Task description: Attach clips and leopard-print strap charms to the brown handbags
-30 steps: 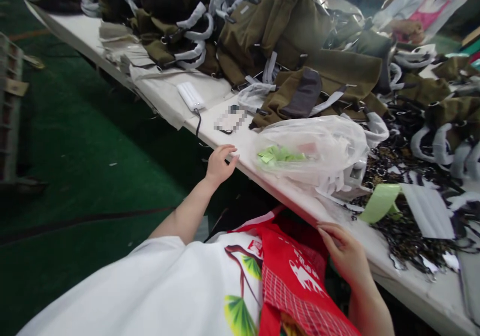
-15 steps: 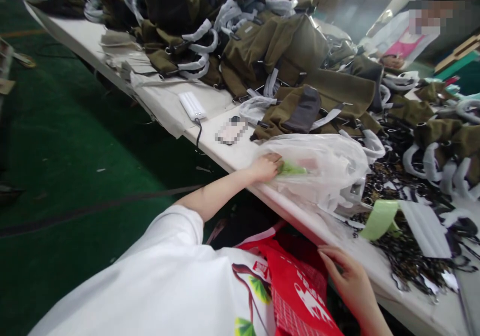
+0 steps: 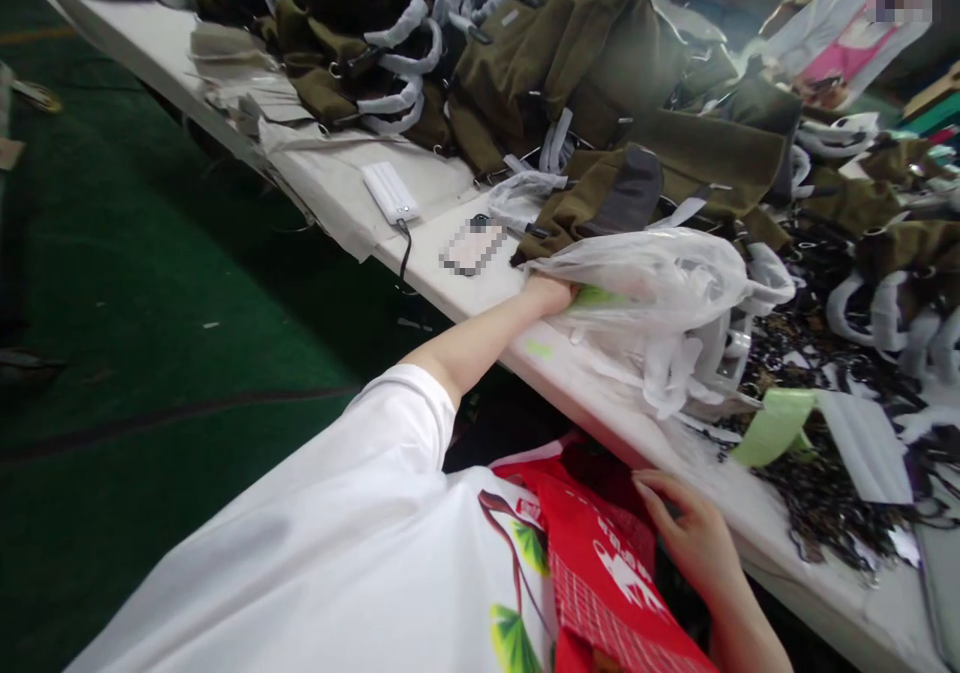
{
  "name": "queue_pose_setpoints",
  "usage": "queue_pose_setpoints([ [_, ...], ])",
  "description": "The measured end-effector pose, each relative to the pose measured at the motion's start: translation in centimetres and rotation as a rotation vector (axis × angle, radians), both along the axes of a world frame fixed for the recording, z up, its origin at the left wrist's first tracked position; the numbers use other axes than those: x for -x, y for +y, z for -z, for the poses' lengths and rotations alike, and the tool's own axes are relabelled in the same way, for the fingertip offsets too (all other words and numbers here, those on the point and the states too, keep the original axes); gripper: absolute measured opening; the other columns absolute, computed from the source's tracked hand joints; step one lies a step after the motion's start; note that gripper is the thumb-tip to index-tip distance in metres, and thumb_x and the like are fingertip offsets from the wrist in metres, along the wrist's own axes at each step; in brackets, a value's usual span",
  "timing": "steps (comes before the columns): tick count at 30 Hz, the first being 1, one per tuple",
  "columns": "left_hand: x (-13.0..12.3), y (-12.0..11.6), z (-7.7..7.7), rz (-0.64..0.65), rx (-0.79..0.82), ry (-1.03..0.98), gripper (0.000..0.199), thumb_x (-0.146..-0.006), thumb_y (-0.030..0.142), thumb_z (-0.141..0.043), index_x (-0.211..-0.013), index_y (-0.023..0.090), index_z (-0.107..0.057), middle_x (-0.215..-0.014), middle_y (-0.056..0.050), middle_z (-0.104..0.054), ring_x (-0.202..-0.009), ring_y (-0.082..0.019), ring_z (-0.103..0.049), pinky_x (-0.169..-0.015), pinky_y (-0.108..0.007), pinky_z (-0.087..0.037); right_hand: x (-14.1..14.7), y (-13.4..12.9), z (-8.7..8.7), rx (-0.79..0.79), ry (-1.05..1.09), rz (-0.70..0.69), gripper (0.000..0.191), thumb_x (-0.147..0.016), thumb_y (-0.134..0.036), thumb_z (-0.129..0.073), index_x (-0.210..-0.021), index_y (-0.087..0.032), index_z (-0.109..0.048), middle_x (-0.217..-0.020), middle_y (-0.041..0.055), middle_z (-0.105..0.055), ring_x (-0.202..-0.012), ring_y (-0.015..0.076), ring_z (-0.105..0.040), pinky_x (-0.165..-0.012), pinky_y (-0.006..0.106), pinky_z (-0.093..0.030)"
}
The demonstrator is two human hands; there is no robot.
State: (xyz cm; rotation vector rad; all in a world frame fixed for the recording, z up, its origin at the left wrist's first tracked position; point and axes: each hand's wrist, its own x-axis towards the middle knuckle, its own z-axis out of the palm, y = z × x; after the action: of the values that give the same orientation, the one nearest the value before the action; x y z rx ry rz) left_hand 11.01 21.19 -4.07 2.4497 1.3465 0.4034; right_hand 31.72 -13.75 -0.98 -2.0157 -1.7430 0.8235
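- The clear plastic bag (image 3: 675,268) lies on the counter (image 3: 780,543), thin, crumpled and cloudy, its mouth toward the person and its side puffed into soft folds.
- Inside the bag I can make out light green pieces (image 3: 600,296), flat and blurred by the plastic; a small green scrap (image 3: 538,349) lies on the counter just beside the bag.
- The left hand (image 3: 553,295) reaches into the bag's mouth, its fingers covered by plastic and folds; I cannot tell whether they are clenched or grasping a green piece.
- The right hand (image 3: 690,523) is released, fingers loosely bent and thumb apart, by the counter's edge and near the smooth red apron (image 3: 600,563); whether the fingertips touch either, I cannot tell.
- Behind the bag sit heaped olive cloth bags (image 3: 585,63), thick and slouching, with curved handles (image 3: 405,38) wrapped in white; the top border cuts the heap off.
- A ribbon-like green strip (image 3: 776,428) and a flat white sheet (image 3: 866,448) rest on a tangle of small dark parts (image 3: 817,503), too fine to tell apart.
- A slim white box (image 3: 390,193) with a dark cord lies near a flat thing (image 3: 472,246) masked by blurring.
- Beyond the counter stands another person (image 3: 844,48) in pink and white, partly masked and cut off.
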Motion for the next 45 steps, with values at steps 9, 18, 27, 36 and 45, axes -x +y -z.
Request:
queue_pose_setpoints([
  [9, 3.8, -2.9, 0.2, 0.156, -0.031, -0.001, 0.051, -0.097, 0.039, -0.045, -0.144, 0.018, -0.047, -0.145, -0.014, -0.050, -0.133, -0.028, -0.046, -0.113, -0.041, -0.031, -0.1, -0.9, 1.1, 0.058, -0.007, -0.057, 0.034, -0.088, -0.050, -0.056, -0.093, -0.022, -0.074, -0.105, 0.0099, -0.075, -0.098, 0.0277, -0.070, -0.090, 0.041, -0.056],
  [18, 5.6, -4.2, 0.8, 0.133, -0.127, -0.118, 0.050, -0.096, 0.033, -0.048, -0.142, 0.013, -0.046, -0.148, -0.015, -0.046, -0.138, -0.026, -0.041, -0.116, -0.041, -0.030, 1.4, 0.8, -0.1, 0.000, -0.007, -0.086, 0.034, -0.089, -0.049, -0.056, -0.092, -0.022, -0.075, -0.104, 0.0106, -0.075, -0.095, 0.0269, -0.070, -0.088, 0.040, -0.057],
  [27, 9.1, -5.3, 0.8, 0.112, -0.156, -0.226, 0.039, -0.099, 0.029, -0.043, -0.130, 0.009, -0.056, -0.139, -0.014, -0.057, -0.131, -0.021, -0.050, -0.115, -0.035, -0.037, 2.2, 2.2, -0.2, 0.018, -0.056, -0.144, 0.034, -0.089, -0.049, -0.055, -0.091, -0.023, -0.075, -0.101, 0.0090, -0.076, -0.092, 0.0258, -0.071, -0.086, 0.039, -0.058],
  [36, 10.1, -5.5, 1.0, 0.041, -0.086, -0.290, 0.036, -0.097, 0.027, -0.047, -0.127, 0.011, -0.059, -0.135, -0.013, -0.060, -0.129, -0.022, -0.052, -0.114, -0.038, -0.039, 2.4, 2.1, -0.6, 0.005, -0.047, -0.141, 0.031, -0.091, -0.046, -0.054, -0.093, -0.023, -0.075, -0.104, 0.0092, -0.075, -0.096, 0.0255, -0.070, -0.089, 0.039, -0.057],
  [45, 10.0, -5.9, -1.6, -0.040, -0.183, -0.414, 0.032, -0.091, 0.023, -0.049, -0.121, 0.018, -0.061, -0.127, -0.012, -0.065, -0.123, -0.024, -0.058, -0.109, -0.044, -0.046, 2.8, 1.8, -1.0, -0.086, -0.014, -0.109, 0.033, -0.094, -0.042, -0.050, -0.088, -0.022, -0.075, -0.096, 0.0110, -0.076, -0.090, 0.0260, -0.072, -0.085, 0.037, -0.058],
])
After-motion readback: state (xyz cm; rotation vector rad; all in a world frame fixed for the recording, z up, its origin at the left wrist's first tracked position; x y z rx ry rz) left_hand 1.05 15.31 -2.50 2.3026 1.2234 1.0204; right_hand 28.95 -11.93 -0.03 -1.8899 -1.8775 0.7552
